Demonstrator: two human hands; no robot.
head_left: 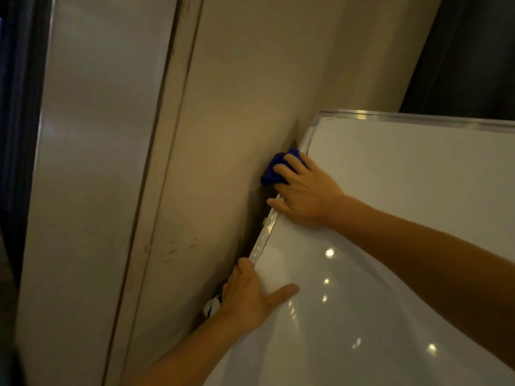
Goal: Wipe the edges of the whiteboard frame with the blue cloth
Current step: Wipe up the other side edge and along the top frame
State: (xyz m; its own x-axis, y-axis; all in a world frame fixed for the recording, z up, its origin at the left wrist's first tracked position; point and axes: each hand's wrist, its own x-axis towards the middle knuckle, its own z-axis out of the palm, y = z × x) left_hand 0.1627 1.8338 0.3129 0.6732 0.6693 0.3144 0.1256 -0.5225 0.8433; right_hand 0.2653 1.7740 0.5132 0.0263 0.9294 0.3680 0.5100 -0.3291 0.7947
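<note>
A white whiteboard (390, 218) with a silver metal frame (309, 135) fills the right half of the head view, seen tilted. My right hand (303, 190) presses a bunched blue cloth (274, 169) against the frame's left edge, a little below the top left corner. Most of the cloth is hidden under my fingers. Lower on the same edge, my left hand (250, 293) grips the frame, thumb lying on the board's face and fingers wrapped behind it.
A beige wall (237, 107) lies directly behind the board's left edge, leaving only a narrow dark gap. A pale door or panel (92, 162) with a vertical trim strip stands further left. A dark opening (468, 51) shows at the top right. A small white clip (210, 306) sits by my left wrist.
</note>
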